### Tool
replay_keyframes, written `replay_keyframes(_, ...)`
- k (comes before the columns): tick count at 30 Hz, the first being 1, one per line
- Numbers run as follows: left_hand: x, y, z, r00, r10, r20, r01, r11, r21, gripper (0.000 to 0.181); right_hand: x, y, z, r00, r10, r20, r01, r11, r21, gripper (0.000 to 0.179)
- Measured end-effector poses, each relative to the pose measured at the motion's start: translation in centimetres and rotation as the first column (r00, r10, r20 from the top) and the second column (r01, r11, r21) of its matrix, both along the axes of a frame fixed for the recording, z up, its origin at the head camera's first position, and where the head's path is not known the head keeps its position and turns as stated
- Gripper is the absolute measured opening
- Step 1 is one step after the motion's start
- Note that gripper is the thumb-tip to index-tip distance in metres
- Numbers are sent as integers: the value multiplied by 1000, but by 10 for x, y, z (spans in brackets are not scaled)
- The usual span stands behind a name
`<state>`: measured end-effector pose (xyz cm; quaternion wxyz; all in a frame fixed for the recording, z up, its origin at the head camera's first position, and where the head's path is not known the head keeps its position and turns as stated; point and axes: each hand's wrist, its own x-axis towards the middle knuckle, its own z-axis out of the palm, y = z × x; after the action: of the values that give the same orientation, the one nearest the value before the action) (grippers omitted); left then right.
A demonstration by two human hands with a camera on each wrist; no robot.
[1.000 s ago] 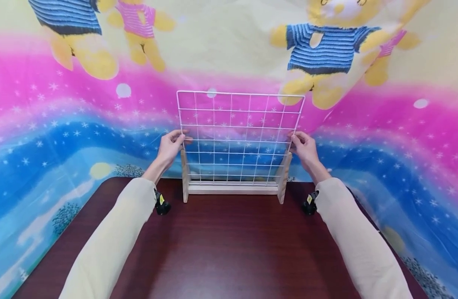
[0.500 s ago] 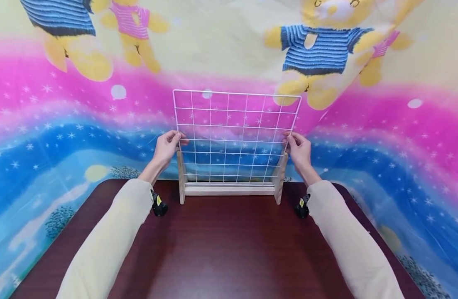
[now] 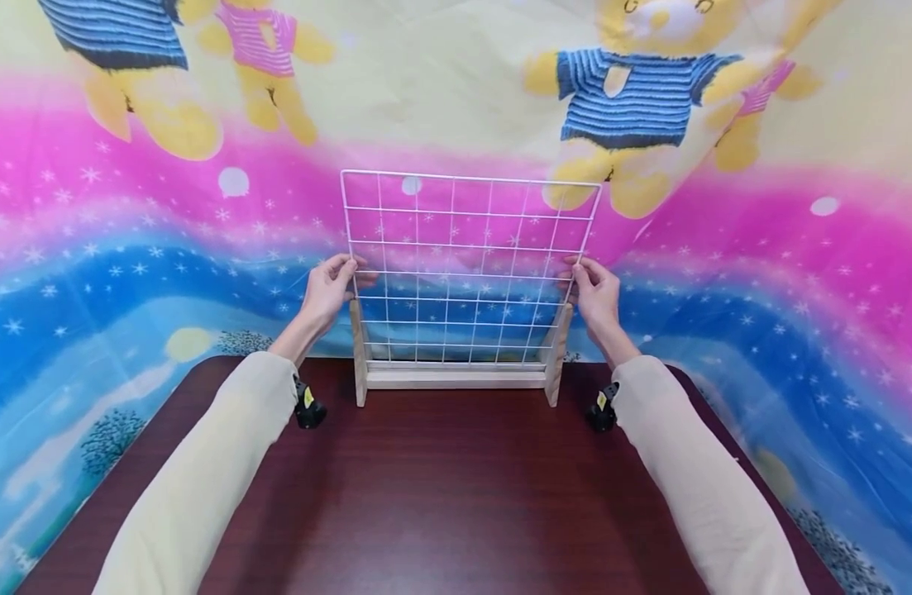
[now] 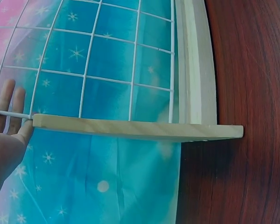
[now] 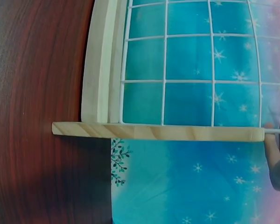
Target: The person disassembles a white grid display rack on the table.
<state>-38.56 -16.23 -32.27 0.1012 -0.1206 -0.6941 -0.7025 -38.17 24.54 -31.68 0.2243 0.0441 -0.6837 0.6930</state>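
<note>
A white wire grid panel (image 3: 470,245) stands upright between the two side boards of a pale wooden stand (image 3: 456,379). My left hand (image 3: 327,287) pinches the panel's left edge wire just above the left side board (image 4: 130,127). On the opposite edge my right hand (image 3: 596,296) pinches the wire above the right side board (image 5: 158,132). Fingers of both hands reach behind the mesh. In both wrist views the panel's lower edge lies close along the stand's crossbar (image 4: 198,65); whether it sits in a groove cannot be told.
The stand rests near the back edge of a dark reddish-brown table (image 3: 456,487). Close behind it hangs a printed cloth (image 3: 441,91) with bears and snowflakes, which also runs along both sides. A small black wrist camera (image 3: 309,406) hangs below the left sleeve.
The grid panel has risen slightly in the last half second, with both hands still on its edges. The stand stays in place. Earlier, the whole view shifted a little.
</note>
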Motion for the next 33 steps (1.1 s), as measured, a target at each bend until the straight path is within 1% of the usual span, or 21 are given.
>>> replay_keyframes(3, 0, -1, -1, 999, -16, -32, 16, 1000, -19, 32, -1, 2, 3, 1000, 17, 12, -17, 1000, 13, 30)
replay_keyframes(7, -1, -1, -4, 998, -33, -59, 31, 999, -37, 32, -1, 3, 5, 999, 8, 39, -11, 997, 82, 28)
replay_keyframes(11, -2, -1, -4, 998, 13, -55, -16, 999, -46, 29, -1, 4, 7, 999, 19, 48, -27, 984, 177, 29)
replay_keyframes(13, -2, 0, -4, 998, 36, -57, -38, 998, -41, 27, -1, 5, 7, 999, 30, 39, -37, 976, 214, 32)
replay_keyframes(15, -3, 1, -4, 997, 45, -65, -48, 998, -42, 24, -1, 6, 6, 999, 35, 22, -39, 968, 247, 36)
replay_keyframes(17, -3, 1, -4, 997, 38, -68, -40, 999, -18, 22, -1, 8, 4, 999, 44, -1, -42, 971, 235, 38)
replay_keyframes(18, -3, 1, -3, 997, 36, -64, -37, 999, -13, 21, -2, 8, 3, 999, 47, -13, -43, 977, 208, 38)
replay_keyframes(21, -3, 1, -3, 999, 33, -21, -33, 999, 16, 19, -3, 9, -3, 997, 69, -38, -67, 996, 62, 34)
replay_keyframes(23, -4, 2, -1, 999, 34, 12, -34, 998, 48, 18, -3, 7, -6, 997, 71, -43, -73, 996, -43, 29)
replay_keyframes(25, -5, 3, 1, 999, 37, 35, -39, 998, 51, 18, -3, 6, -7, 997, 71, -40, -75, 990, -116, 26)
replay_keyframes(28, -6, 4, 4, 998, 36, 52, -39, 997, 69, 18, -3, 4, -7, 998, 64, -17, -65, 993, -100, 24)
replay_keyframes(30, -6, 4, 4, 997, 41, 66, -45, 997, 64, 19, -3, 3, -5, 998, 65, -3, -65, 996, -58, 23)
replay_keyframes(33, -6, 5, 5, 997, 39, 65, -43, 997, 64, 18, -2, 3, -2, 998, 54, 20, -54, 998, 11, 22)
